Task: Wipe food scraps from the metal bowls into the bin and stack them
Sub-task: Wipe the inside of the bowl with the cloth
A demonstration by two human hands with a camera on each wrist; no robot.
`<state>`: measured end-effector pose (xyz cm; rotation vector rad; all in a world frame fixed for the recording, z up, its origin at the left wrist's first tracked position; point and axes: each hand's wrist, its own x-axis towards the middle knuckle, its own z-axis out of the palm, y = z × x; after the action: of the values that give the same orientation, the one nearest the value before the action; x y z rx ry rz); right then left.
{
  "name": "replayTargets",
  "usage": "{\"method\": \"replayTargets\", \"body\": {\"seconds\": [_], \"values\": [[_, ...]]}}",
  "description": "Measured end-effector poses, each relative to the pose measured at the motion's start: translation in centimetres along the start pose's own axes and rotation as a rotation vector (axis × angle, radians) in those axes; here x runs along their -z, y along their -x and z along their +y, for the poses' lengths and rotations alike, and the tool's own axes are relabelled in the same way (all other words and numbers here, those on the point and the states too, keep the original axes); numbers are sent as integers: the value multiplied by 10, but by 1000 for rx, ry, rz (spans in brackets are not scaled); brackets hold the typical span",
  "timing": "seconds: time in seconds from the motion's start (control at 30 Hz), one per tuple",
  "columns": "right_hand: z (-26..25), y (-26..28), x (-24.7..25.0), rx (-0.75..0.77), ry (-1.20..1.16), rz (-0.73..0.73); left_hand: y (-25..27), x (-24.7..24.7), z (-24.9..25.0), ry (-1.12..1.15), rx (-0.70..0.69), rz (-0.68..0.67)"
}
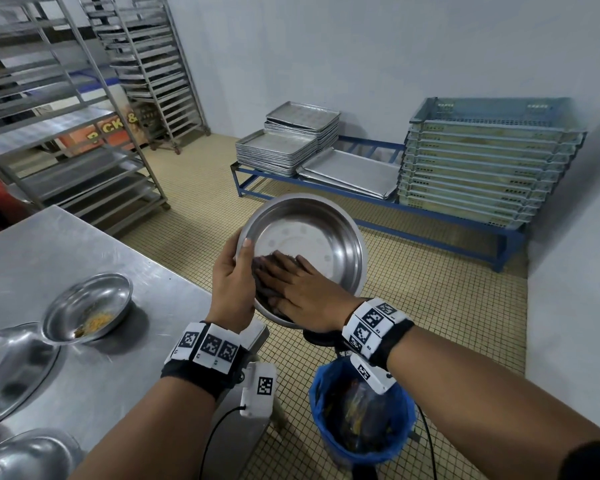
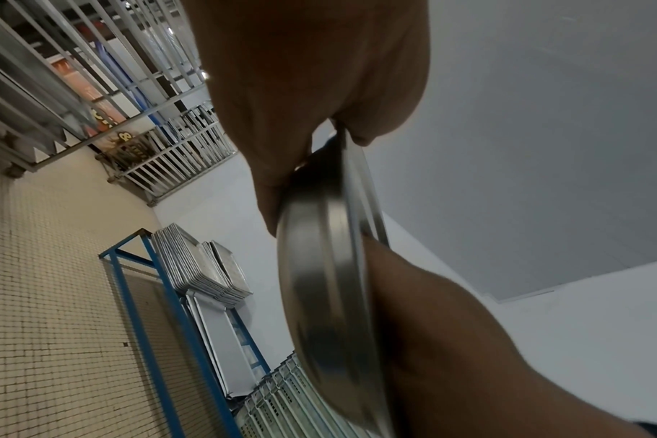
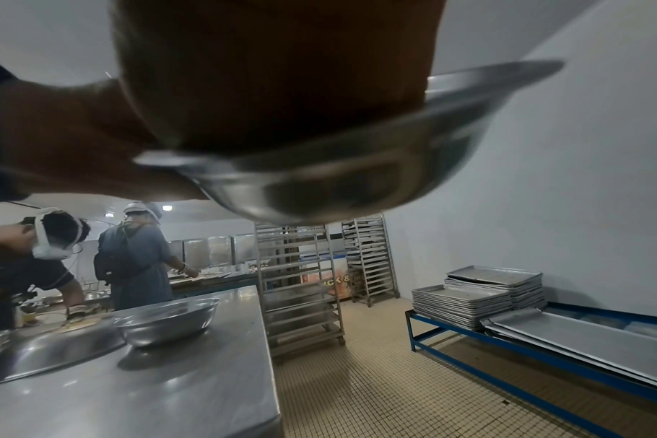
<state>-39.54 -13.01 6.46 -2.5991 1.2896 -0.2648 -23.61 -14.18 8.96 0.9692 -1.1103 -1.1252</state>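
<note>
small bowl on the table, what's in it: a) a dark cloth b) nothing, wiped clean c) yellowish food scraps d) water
c: the small bowl on the steel table holds yellowish crumbs, not yet wiped out.

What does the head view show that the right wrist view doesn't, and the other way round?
Only the head view: the blue-lined bin below the tilted round metal bowl, the dark cloth under the right hand, the left hand gripping the rim, and yellow scraps in the small metal bowl on the steel table.
Only the right wrist view: the held bowl's underside, and two people working behind.
Both: the table, the stacked metal trays and the blue rack.
</note>
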Motion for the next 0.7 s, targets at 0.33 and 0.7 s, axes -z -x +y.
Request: {"method": "replayTargets", "body": {"seconds": [0.33,0.7], "values": [[7,24,-14,-11,41,-103,-13,12,13,-49,-25,46],[21,25,-4,-370,371,-55,-10,12,14,-118,-72,23]]}}
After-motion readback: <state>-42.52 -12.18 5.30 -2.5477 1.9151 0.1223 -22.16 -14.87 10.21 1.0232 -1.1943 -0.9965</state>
